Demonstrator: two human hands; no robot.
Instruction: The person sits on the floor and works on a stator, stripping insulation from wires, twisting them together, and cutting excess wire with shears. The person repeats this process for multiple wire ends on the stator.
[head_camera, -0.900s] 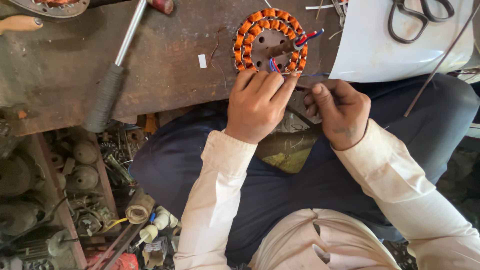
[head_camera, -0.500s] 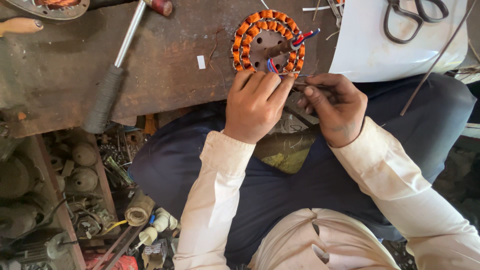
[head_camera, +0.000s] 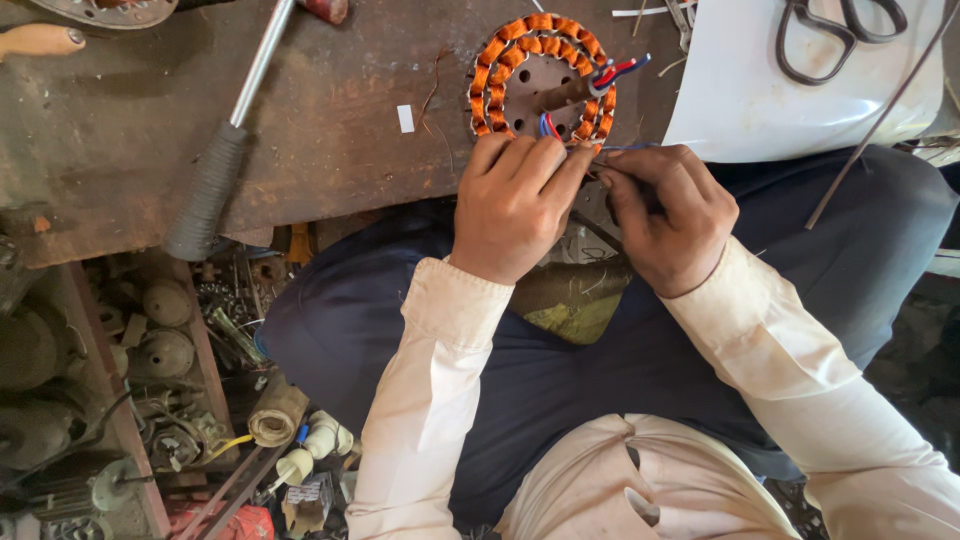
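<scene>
Hands meet at the near edge of a worn, rusty workbench (head_camera: 330, 150), seen from above. Left hand (head_camera: 515, 205) rests with its fingers curled down onto the near rim of a round motor winding (head_camera: 543, 75), a ring of orange copper coils around a metal plate with holes. Right hand (head_camera: 668, 215) sits just beside it, fingers closed in a pinch on what looks like a thin wire (head_camera: 625, 150) coming off the ring; exactly what it grips is too small to tell. Red and blue leads (head_camera: 620, 72) stick out near the centre shaft. Every coil around the ring appears wound, so the winding looks largely done, with only the loose wire ends at the near edge apparently left to handle. Nearby lie a hammer (head_camera: 225, 150), a white sheet (head_camera: 760, 100) and black scissors (head_camera: 840, 30).
</scene>
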